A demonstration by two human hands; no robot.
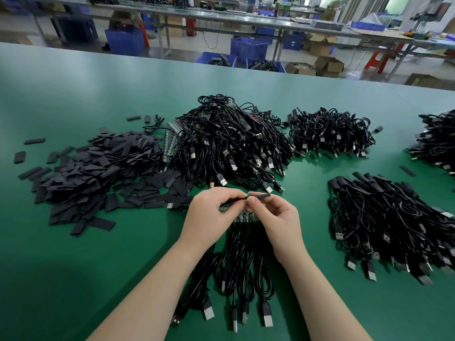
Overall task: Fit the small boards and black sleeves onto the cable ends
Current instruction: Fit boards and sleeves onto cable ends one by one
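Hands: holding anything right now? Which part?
Both pinch one black sleeve. The right hand has its fingertips on the sleeve's near end; the left hand pinches beside it, where a thin cable end seems to enter. The sleeve's far end sticks out free.

Table: green mat point(73, 254) — wide
Floor behind: blue crates point(248, 48), cardboard boxes point(328, 66), red stool point(378, 61)

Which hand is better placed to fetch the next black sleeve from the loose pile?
Probably left: the left hand lies nearer the sleeve pile, while the right hand pinches the current black sleeve.
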